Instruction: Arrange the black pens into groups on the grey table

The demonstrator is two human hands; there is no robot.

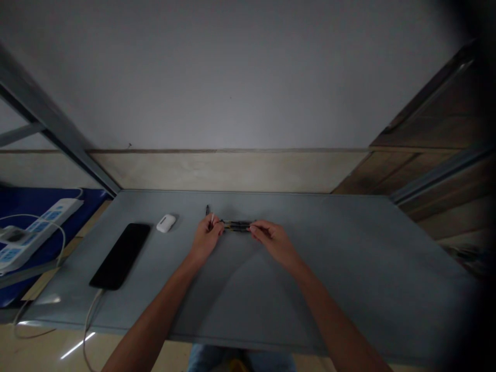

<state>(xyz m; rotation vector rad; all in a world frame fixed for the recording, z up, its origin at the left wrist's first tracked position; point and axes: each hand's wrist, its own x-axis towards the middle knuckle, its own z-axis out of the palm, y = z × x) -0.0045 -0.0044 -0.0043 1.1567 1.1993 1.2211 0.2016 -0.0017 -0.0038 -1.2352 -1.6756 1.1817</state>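
Several thin dark pens [235, 226] lie side by side, left to right, over the grey table [349, 268]. My left hand [207, 233] has its fingers closed on their left ends, and a dark-tipped pen stands up from between those fingers toward the wall. At the right ends of the pens, my right hand [271, 237] pinches them between thumb and fingers. The exact number of pens and their tips are too small to make out.
A black phone [121, 256] with a white cable and a white earbud case [166, 223] lie on the table's left part. Beyond the left edge, a white power strip [39, 232] rests on a blue surface. The wall [232, 170] rises behind the table.
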